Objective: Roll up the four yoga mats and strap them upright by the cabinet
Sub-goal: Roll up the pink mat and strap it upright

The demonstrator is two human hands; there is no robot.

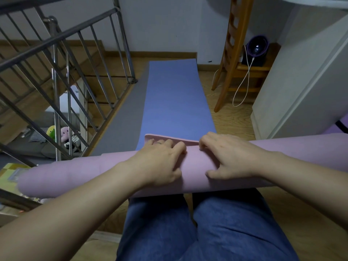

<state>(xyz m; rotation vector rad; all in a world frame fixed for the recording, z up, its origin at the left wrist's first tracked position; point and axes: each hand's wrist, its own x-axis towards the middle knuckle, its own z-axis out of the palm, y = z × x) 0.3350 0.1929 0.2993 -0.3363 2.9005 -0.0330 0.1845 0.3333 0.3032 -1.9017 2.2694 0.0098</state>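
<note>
A rolled pink yoga mat lies crosswise over my knees, spanning nearly the whole view. My left hand and my right hand sit side by side on top of the roll, fingers curled over its far side and thumbs on the near side. A short loose flap of the pink mat sticks out beyond my fingers. Ahead, a blue yoga mat lies flat on the floor, overlapping a grey mat on its left. No strap is visible.
A metal stair railing guards an open stairwell on the left. A wooden chair with a dark fan and white cable stands at the back right. A white cabinet fills the right side. The floor is wood.
</note>
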